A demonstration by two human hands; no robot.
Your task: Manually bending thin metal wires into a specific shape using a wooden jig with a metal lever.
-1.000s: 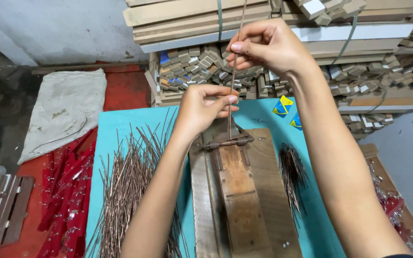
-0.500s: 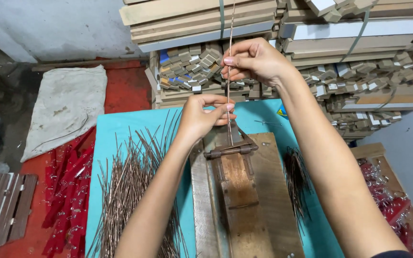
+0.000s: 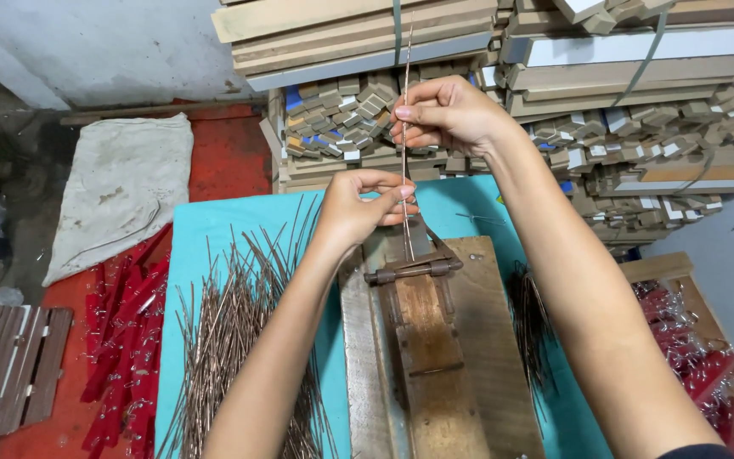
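Observation:
My left hand (image 3: 358,206) pinches a thin metal rod (image 3: 406,81) low down, just above the hinged metal clamp (image 3: 414,269) of a wooden jig (image 3: 460,357). My right hand (image 3: 448,113) grips the same rod higher up, fingers closed round it. The rod stands nearly upright, its lower end at the clamp. A big loose pile of similar thin rods (image 3: 231,331) lies on the teal mat (image 3: 201,234) left of the jig. A smaller bundle of dark rods (image 3: 533,319) lies to the jig's right.
Stacked wooden planks and small blocks (image 3: 639,127) fill the back. A grey cloth sack (image 3: 121,191) lies at the left on the red floor. Red plastic pieces (image 3: 121,340) lie beside the mat. A wooden box (image 3: 707,357) of red and clear bits stands at right.
Both hands have moved lower in view, and they still hold the rod upright over the clamp. My right hand now sits further above my left hand.

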